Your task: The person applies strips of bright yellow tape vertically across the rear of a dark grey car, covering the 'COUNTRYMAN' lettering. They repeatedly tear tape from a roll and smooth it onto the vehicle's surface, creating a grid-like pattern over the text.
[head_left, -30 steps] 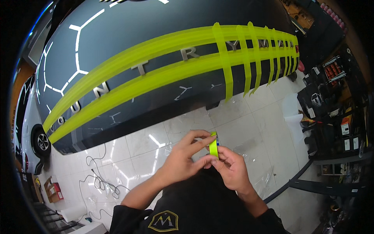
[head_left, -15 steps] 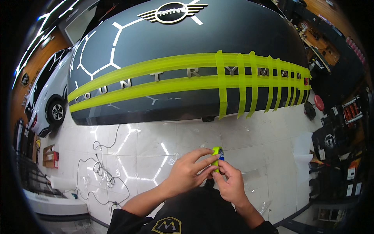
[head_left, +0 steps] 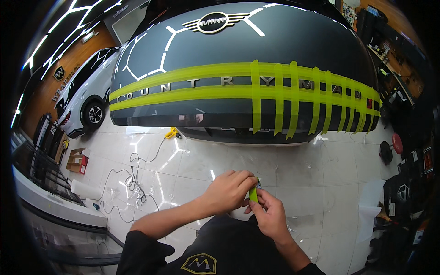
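At the lower centre of the frame, I see the left hand [head_left: 231, 190] and right hand [head_left: 271, 214], each grip pinched closed on a yellow-green tape roll [head_left: 253, 194]. Left of centre, a yellow tool [head_left: 173, 133] lies on the tiled floor [head_left: 300, 169]. Beyond, matching tape strips [head_left: 206, 93] cross a dark car [head_left: 284, 39]; upper left, a white car [head_left: 79, 101] stands.

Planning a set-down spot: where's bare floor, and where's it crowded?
Most open: floor tiles between right hand and white sheet, below the grey car; a few clear scraps there. Smaller: between cable and left hand. Crowded: left, with cable, yellow tool and box; far right, with black cases.
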A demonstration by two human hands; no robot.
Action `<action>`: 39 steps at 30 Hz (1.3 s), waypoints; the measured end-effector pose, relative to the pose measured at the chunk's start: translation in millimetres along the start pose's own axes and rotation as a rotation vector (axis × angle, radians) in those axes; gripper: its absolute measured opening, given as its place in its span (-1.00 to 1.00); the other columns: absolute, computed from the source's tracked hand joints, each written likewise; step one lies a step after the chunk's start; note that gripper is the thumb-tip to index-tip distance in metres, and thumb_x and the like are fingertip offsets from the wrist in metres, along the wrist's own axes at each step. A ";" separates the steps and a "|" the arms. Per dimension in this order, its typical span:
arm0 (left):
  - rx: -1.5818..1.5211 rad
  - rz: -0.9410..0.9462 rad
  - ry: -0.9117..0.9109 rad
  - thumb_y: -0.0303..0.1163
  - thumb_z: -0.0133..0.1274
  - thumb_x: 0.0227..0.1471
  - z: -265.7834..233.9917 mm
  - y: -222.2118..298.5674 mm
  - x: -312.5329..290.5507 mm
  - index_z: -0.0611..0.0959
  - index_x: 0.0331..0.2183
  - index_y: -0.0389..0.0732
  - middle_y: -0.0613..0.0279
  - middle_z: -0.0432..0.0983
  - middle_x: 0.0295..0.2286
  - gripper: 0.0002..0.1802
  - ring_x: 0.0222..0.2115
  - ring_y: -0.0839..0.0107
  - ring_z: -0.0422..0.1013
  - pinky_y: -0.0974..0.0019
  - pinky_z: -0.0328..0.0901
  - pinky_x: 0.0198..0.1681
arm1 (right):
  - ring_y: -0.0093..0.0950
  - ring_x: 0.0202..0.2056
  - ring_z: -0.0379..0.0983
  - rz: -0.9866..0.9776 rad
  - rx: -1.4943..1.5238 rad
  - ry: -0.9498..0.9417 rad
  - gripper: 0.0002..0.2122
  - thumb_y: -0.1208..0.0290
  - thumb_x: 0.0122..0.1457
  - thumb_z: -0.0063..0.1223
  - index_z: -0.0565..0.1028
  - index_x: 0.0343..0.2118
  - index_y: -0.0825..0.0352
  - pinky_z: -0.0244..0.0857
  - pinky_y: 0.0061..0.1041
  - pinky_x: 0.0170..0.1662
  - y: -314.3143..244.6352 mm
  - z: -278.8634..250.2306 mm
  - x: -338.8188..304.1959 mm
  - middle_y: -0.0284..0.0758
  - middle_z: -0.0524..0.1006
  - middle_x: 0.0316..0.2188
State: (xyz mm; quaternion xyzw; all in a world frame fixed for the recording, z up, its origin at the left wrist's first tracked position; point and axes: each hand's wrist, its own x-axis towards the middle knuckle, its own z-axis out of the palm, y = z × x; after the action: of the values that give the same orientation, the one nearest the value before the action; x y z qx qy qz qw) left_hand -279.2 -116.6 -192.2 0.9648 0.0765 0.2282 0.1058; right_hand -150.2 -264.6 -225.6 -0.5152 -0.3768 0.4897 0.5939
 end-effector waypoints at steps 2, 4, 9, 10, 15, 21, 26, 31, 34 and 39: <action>-0.044 -0.012 -0.034 -0.38 0.32 -0.08 -6.8 -0.4 6.8 0.62 -0.19 -0.17 0.25 0.55 -0.30 -0.64 -0.34 0.17 0.56 0.20 0.42 -0.31 | -0.55 -0.27 0.56 0.009 0.018 0.002 -0.71 0.57 0.39 -0.04 0.43 0.11 0.56 0.44 -0.54 -0.10 -2.2 -1.4 0.4 -0.23 0.64 -0.24; -0.104 -0.026 -0.075 -0.39 0.31 -0.02 -16.1 -2.9 14.8 0.62 -0.21 -0.16 0.23 0.56 -0.29 -0.70 -0.35 0.14 0.56 0.17 0.42 -0.32 | -0.54 -0.26 0.60 -0.015 0.060 0.016 -0.72 0.57 0.38 -0.04 0.45 0.09 0.56 0.47 -0.51 -0.11 -3.0 -2.0 -1.0 -0.22 0.67 -0.26; -0.124 0.006 -0.133 -0.41 0.24 0.10 -41.4 -6.1 40.3 0.61 -0.27 -0.17 0.16 0.52 -0.36 -0.85 -0.38 0.08 0.54 0.10 0.42 -0.35 | -0.53 -0.27 0.60 -0.150 0.183 0.150 -0.75 0.54 0.37 0.01 0.47 0.03 0.56 0.45 -0.50 -0.07 -12.1 9.7 -3.1 -0.18 0.68 -0.26; -0.095 0.023 -0.141 -0.42 0.22 0.11 -47.5 -6.2 48.3 0.60 -0.28 -0.17 0.15 0.50 -0.37 -0.86 -0.38 0.07 0.53 0.09 0.42 -0.36 | -0.53 -0.27 0.59 -0.206 0.161 0.203 -0.76 0.54 0.36 0.03 0.47 0.00 0.57 0.45 -0.50 -0.05 -14.5 13.7 -1.3 -0.18 0.68 -0.27; -0.081 0.131 -0.168 -0.50 0.13 0.14 -110.7 -19.6 106.2 0.49 -0.28 -0.20 0.05 0.46 -0.31 -0.87 -0.32 -0.07 0.49 0.00 0.39 -0.33 | -0.54 -0.33 0.57 -0.678 -0.291 0.347 -0.81 0.53 0.34 0.07 0.51 -0.10 0.56 0.47 -0.47 -0.11 -34.6 18.1 19.6 -0.23 0.65 -0.39; 0.129 0.287 -0.164 -0.61 0.18 0.09 -168.3 -36.3 140.9 0.45 -0.25 -0.21 0.07 0.46 -0.31 -0.75 -0.29 0.06 0.51 0.09 0.42 -0.31 | -0.65 -0.48 0.54 -0.412 -0.038 0.580 -0.82 0.48 0.35 0.16 0.54 -0.18 0.54 0.41 -0.66 -0.41 -57.6 51.3 59.8 -0.31 0.61 -0.48; 0.130 0.449 -0.127 -0.58 0.17 0.19 -202.1 -87.4 161.3 0.48 -0.18 -0.23 0.06 0.50 -0.24 -0.79 -0.35 0.20 0.51 0.19 0.46 -0.34 | -0.55 -0.44 0.55 -0.594 0.004 0.620 -0.75 0.45 0.30 0.14 0.50 -0.08 0.54 0.43 -0.54 -0.34 -42.0 76.6 67.8 -0.24 0.60 -0.50; -0.196 0.327 -0.422 -0.33 0.19 0.27 -263.2 -93.8 185.4 0.66 -0.30 -0.29 0.24 0.55 -0.46 -0.80 -0.48 0.48 0.42 0.35 0.28 -0.44 | -0.38 -0.39 0.55 -0.907 -0.301 0.742 -0.54 0.46 0.22 0.12 0.31 0.14 0.50 0.44 -0.37 -0.20 -51.9 107.2 58.5 -0.18 0.62 -0.46; -0.149 0.332 -0.355 -0.24 0.21 0.26 -257.4 -107.4 197.7 0.70 -0.37 -0.32 0.28 0.59 -0.54 -0.69 -0.52 0.55 0.42 0.37 0.25 -0.48 | -0.30 -0.40 0.53 -0.944 -0.711 0.678 -0.56 0.49 0.18 0.15 0.36 0.11 0.45 0.43 -0.18 -0.18 -61.7 108.5 47.8 -0.19 0.61 -0.41; -0.160 0.271 -0.366 -0.29 0.19 0.24 -222.8 -134.2 209.0 0.69 -0.39 -0.37 0.23 0.59 -0.55 -0.70 -0.52 0.48 0.43 0.29 0.32 -0.44 | -0.37 -0.46 0.45 -0.797 -0.839 0.819 -0.56 0.58 0.14 0.17 0.48 0.12 0.50 0.34 -0.43 -0.33 -58.1 113.5 62.3 -0.16 0.55 -0.41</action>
State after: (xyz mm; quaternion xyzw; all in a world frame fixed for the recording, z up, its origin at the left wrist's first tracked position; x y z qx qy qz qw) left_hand -209.4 91.7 58.9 0.9801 -0.0922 0.0671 0.1626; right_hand -232.2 -176.0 -151.2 -0.6662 -0.4398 -0.1844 0.5733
